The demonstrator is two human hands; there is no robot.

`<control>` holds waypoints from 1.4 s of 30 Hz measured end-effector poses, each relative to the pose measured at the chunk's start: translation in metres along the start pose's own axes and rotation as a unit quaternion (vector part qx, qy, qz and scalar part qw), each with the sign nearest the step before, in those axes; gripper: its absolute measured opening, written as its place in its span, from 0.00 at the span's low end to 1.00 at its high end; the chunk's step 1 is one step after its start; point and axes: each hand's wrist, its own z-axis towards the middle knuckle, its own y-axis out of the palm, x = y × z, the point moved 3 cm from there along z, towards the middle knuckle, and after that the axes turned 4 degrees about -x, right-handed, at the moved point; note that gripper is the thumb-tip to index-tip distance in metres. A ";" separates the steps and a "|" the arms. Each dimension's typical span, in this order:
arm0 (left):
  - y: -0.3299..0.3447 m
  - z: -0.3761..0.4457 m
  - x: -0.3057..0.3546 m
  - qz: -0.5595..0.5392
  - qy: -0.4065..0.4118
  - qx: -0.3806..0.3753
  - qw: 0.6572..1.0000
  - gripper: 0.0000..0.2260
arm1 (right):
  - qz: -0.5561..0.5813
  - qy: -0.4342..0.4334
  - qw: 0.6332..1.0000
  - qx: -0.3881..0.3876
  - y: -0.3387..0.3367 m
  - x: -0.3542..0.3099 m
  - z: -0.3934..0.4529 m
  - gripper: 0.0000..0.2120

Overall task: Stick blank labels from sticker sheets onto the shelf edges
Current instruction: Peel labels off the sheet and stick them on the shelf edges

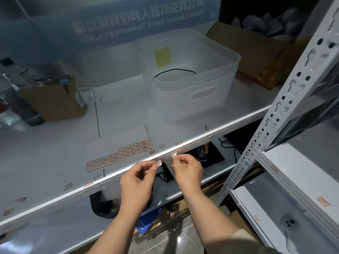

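A sticker sheet (117,153) with rows of red-bordered blank labels lies flat on the white shelf, near its front edge (200,139). My left hand (136,177) pinches one small red-bordered label (158,163) between thumb and forefinger, just below the shelf edge. My right hand (187,168) pinches another small label (174,154) right at the lip of the edge. A few labels sit stuck along the edge, one (88,184) to the left and one (178,143) above my right hand.
A translucent plastic bin (216,92) stands on the shelf behind the sheet. A cardboard box (53,103) sits at the left, and another (256,52) at the back right. A perforated white upright (275,121) rises at the right. Lower shelves hold dark items.
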 end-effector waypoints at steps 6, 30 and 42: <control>0.001 -0.001 0.002 0.007 -0.008 -0.007 1.000 0.07 | -0.021 -0.004 1.000 -0.001 -0.005 0.002 0.000 0.03; 0.001 -0.011 0.032 0.234 0.209 -0.047 0.948 0.15 | -0.157 -0.067 0.979 -0.113 -0.013 -0.036 -0.031 0.05; -0.004 -0.011 0.041 0.226 0.245 -0.030 0.943 0.08 | -0.018 -0.054 0.983 -0.177 -0.015 -0.037 -0.033 0.05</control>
